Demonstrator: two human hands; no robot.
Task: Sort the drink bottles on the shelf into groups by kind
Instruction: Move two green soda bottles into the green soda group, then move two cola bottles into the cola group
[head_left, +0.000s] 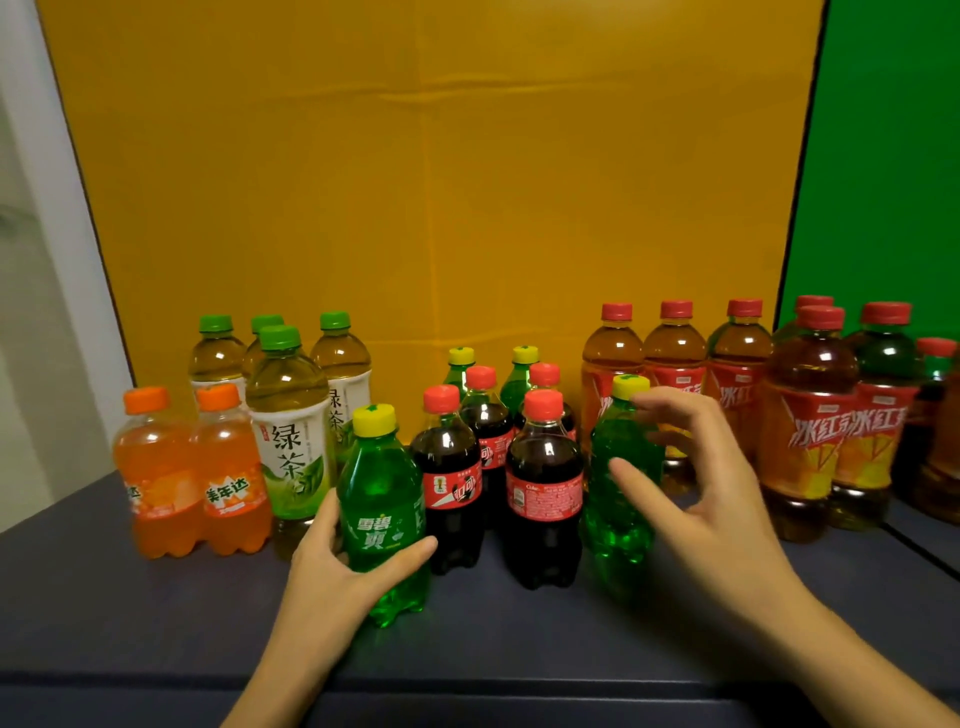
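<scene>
Bottles full, so likely weighty for their size; smooth plastic walls probably slick, stiffest at the labelled waist, which looks the best place to grip. Left hand (332, 558) is wrapped round the near green soda bottle (382, 514) at its label, thumb in front, fingers (324, 519) behind; bottle upright on the dark shelf (156, 613), just beside the cola bottles (543, 499). Right hand (696, 488) is spread wide, holding nothing; the second green soda bottle (618, 483) stands between its thumb and curled fingertips (649, 405), contact uncertain. Two more green sodas sit behind the colas, beyond both hands. Orange sodas (192, 478) and green teas (288, 441) lie left of the left fingers; red teas (810, 431) stand right of the right hand.
</scene>
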